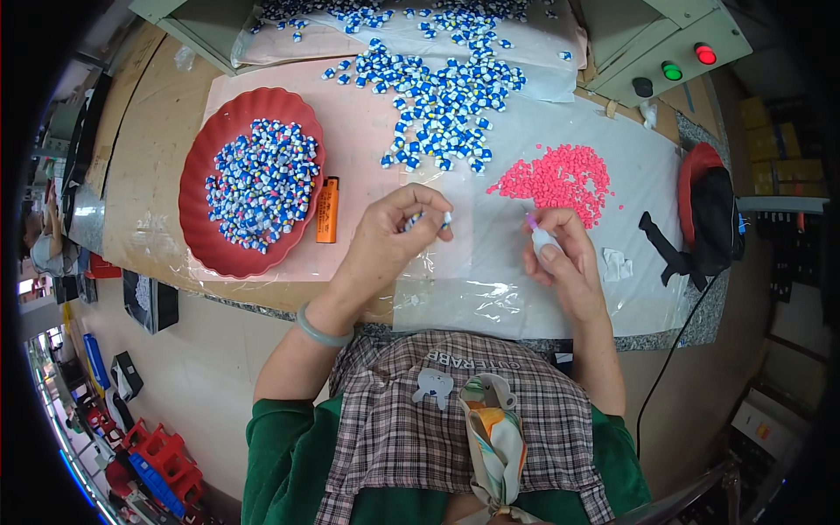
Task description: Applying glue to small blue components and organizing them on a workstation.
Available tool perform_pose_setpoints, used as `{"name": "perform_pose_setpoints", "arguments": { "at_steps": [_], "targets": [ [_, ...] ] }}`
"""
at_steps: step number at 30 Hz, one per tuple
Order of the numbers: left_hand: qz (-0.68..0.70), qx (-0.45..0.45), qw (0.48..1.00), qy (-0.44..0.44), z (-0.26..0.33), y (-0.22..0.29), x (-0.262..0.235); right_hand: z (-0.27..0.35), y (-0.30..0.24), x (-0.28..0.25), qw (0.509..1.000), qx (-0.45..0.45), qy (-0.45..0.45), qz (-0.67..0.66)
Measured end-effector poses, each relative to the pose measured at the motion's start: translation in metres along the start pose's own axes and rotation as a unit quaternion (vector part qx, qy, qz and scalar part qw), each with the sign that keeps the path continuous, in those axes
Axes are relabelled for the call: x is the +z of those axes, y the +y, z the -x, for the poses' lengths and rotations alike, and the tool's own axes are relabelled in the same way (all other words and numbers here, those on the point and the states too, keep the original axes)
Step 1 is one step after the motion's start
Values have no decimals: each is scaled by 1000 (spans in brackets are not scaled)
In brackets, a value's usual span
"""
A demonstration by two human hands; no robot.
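Over the front middle of the table, my left hand (385, 236) is closed, pinching a small blue-and-white piece (447, 217) between thumb and finger. Another such piece seems to sit inside its curled fingers. To its right, my right hand (573, 271) grips a small white squeeze bottle (544, 238) with a purple tip pointing up and left. Just beyond that hand lies a spread of tiny pink pieces (564, 179). A large heap of blue-and-white pieces (442, 109) covers the far middle of the table.
At left, a red scalloped bowl (194, 206) holds many blue-and-white pieces, with an orange lighter (327, 210) beside it. A crumpled white scrap (617, 264) lies at right, near a black bundle (713, 223) against a red bowl. A machine housing (674, 52) with lit buttons borders the back.
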State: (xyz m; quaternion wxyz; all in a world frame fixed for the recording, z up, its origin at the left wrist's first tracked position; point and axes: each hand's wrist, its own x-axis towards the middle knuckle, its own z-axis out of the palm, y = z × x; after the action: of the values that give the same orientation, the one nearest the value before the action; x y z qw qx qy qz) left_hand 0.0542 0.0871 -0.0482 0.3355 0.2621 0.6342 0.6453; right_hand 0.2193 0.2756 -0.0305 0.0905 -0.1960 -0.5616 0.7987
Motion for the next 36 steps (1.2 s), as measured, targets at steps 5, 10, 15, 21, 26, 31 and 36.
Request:
{"name": "perform_pose_setpoints", "arguments": {
  "at_steps": [5,10,15,21,26,31,36],
  "targets": [
    [147,-140,979,-27,13,3,16,4,-2,-8,991,-80,63,84],
    [168,-153,972,-60,19,5,25,7,-9,4,978,-140,124,90],
    [-11,-27,999,-41,23,5,30,12,-12,14,945,-216,141,203],
    [-54,1,998,-35,25,2,31,18,-14,17,891,-298,106,325],
    [-59,-11,997,-41,25,4,31,21,-11,17,869,-301,113,375],
    [-56,-19,997,-43,25,5,31,21,-9,16,855,-310,103,404],
    [-68,-17,996,-46,25,8,31,18,-13,18,836,-333,84,429]
  ]
}}
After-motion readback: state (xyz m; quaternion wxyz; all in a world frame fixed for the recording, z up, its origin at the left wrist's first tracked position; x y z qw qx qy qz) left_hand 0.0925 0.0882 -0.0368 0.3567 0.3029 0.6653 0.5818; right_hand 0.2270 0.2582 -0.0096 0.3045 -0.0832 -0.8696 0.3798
